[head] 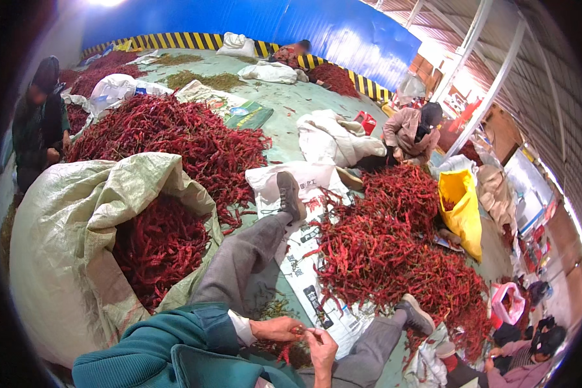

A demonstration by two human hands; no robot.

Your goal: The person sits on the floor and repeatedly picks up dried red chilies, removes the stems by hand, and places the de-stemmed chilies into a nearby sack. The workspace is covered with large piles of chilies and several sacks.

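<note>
My left hand [279, 329] and my right hand [321, 350] meet low in the picture, between my legs. Their fingertips pinch a small red dried chili pepper [298, 331]. More red chilies [285, 350] hang or lie just below the left hand; whether it holds them I cannot tell. Cut green stems [271, 310] lie on the floor beside the hands. A large heap of red chilies [397, 252] spreads over a white printed sack [300, 262] between my outstretched legs. At my left stands a big woven sack [72, 242], its mouth showing red chilies [165, 247] inside.
Another chili heap [174, 131] lies beyond the sack, near a person [39, 121]. A second person [414, 133] sits behind the near heap, beside a yellow bag [460, 208]. Others sit at the lower right [528, 354] and by the blue wall [291, 53]. White sacks [334, 138] lie ahead.
</note>
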